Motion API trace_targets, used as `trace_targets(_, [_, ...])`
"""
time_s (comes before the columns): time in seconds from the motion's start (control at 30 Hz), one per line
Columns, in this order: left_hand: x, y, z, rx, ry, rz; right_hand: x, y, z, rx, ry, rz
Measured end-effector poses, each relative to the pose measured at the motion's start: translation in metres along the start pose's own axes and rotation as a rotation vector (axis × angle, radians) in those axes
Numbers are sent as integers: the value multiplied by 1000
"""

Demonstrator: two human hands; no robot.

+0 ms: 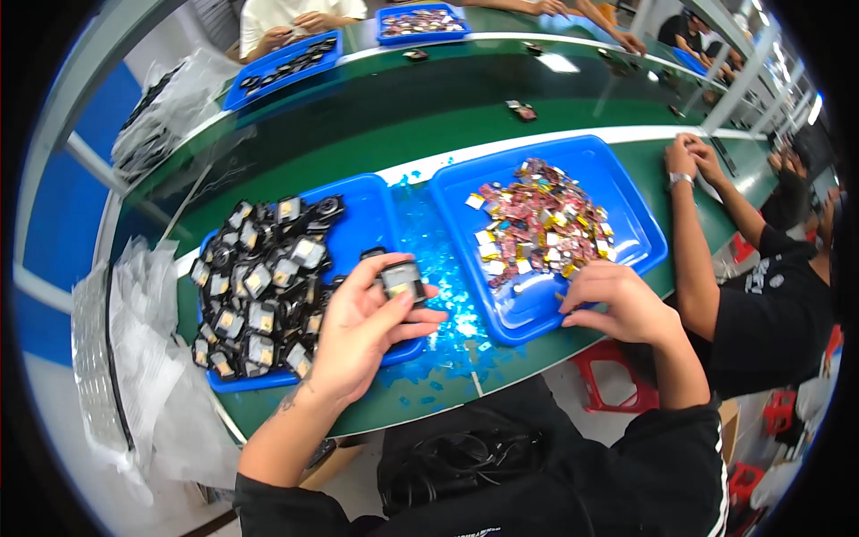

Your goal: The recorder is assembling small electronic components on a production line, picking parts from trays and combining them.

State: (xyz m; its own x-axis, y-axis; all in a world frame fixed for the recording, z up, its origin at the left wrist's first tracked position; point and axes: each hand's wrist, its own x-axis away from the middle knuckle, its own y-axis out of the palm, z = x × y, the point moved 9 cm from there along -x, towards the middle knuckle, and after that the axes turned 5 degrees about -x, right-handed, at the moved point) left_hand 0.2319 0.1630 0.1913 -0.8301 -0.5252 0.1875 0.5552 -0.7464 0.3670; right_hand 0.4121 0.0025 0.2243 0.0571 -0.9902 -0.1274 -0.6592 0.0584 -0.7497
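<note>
A green work table (371, 413) stretched from left to right, a second strip of it lying beyond a pale edge on the far side. At the right sat a co-worker in black, both forearms (695, 251) raised over the table and hands together. Two blue trays stood on the near part: the right tray (637, 201) slightly tilted in line, the left tray (362, 215) beside it with a gap between.

A heap of black units (255, 279) with silvery faces filled most of the left tray. A heap of small pink, yellow and silver parts (546, 224) lay in the middle and far portion of the right one.

The left hand (358, 327) was over the right side of the left tray, its forearm slanting in from the near left, palm turned up and inward. Its thumb and fingers clasped one black unit (403, 282), silvery face showing, above the gap side of the tray. The right hand (617, 300) was at the near edge of the right tray, wrist bent, back upward, fingers curled and thumb close to the index finger; whether it pinched anything could not be told.

Tiny blue scraps (458, 313) littered the gap.
</note>
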Motion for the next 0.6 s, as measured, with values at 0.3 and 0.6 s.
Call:
trace_targets(0.3, [-3,18,1,-475,181,-95,-57,17,-22,-779,80,402])
trace_targets(0.6, [10,21,30,-753,490,-29,-81,45,-32,-849,107,375])
